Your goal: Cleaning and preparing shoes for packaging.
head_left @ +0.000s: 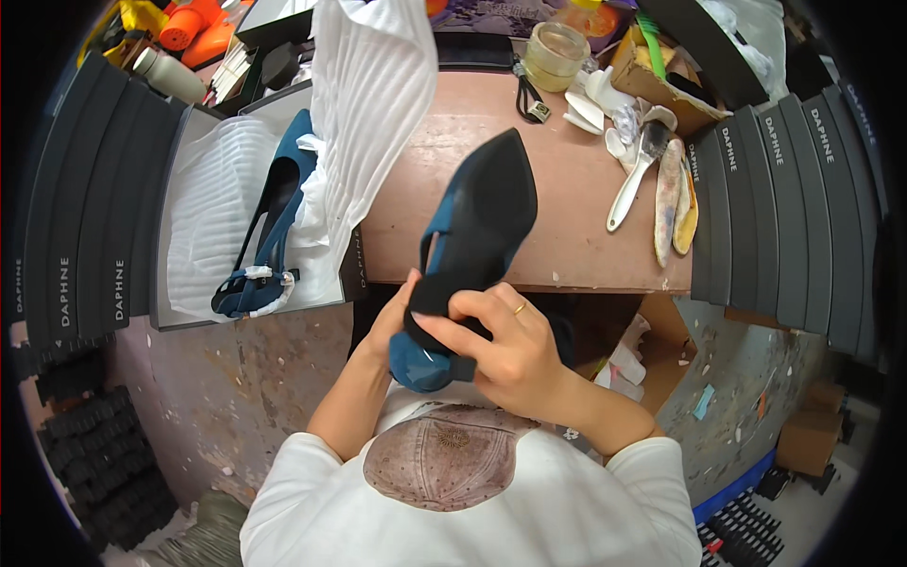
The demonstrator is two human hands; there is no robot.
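A dark blue slingback shoe [480, 203] with a pointed toe is held over the table's near edge, its black sole facing up and the toe pointing away. My left hand [385, 321] is closed around its heel end from the left, with most of the fingers hidden behind it. My right hand [505, 345], with a ring on one finger, pinches a black cloth-like piece [430, 295] against the rear of the sole. Whether that piece is part of the shoe, I cannot tell. Below it shows the glossy blue heel [416, 364]. The matching shoe [274, 217] lies in an open box at the left.
White wrapping paper [373, 104] hangs out of the open box [179, 317]. Dark shoe boxes [85, 208] stand at the left and more boxes [784, 217] at the right. A brush [633, 180], stained pads [669, 203] and a jar [556, 57] are on the table [586, 250].
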